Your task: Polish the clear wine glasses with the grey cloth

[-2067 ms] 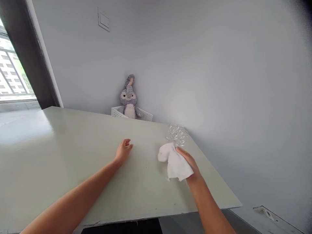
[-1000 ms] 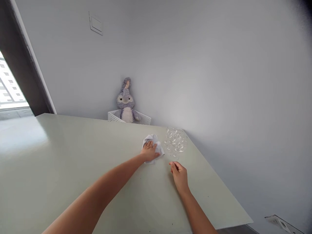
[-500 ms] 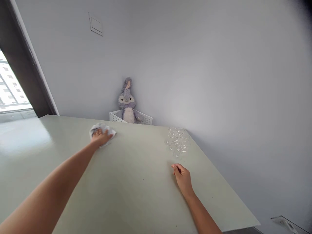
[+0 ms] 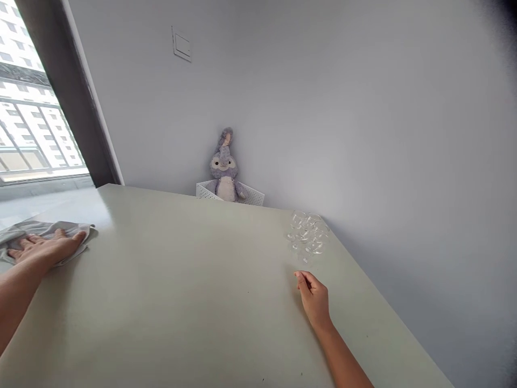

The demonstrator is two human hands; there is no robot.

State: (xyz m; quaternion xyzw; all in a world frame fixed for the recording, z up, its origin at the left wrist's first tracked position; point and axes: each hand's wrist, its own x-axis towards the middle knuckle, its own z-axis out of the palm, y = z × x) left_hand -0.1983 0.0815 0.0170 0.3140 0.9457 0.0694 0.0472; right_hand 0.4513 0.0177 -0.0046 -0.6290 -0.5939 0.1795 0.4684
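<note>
At the far left, my left hand (image 4: 46, 249) lies flat with its fingers spread on a grey cloth (image 4: 72, 228), pressing it against the pale table (image 4: 181, 280). The cloth is rumpled and runs out at the left edge of the view. My right hand (image 4: 315, 299) rests on the right half of the table, its fingers curled into a loose fist. Nothing shows between its fingers. Just beyond it stands a cluster of several clear glasses (image 4: 307, 234), close to the table's far right corner. Their outlines overlap, so single ones are hard to tell apart.
Behind the table's far edge, a plush rabbit (image 4: 225, 172) sits in a white perforated basket (image 4: 253, 197). Walls border the back and right sides. A light switch (image 4: 182, 46) is on the wall. Small dark specks lie near the front of the table.
My left hand has moved left and nearer, carrying the cloth along the table, and the cloth is spread wider. The view has turned slightly left. My right hand keeps its place and its curl.
</note>
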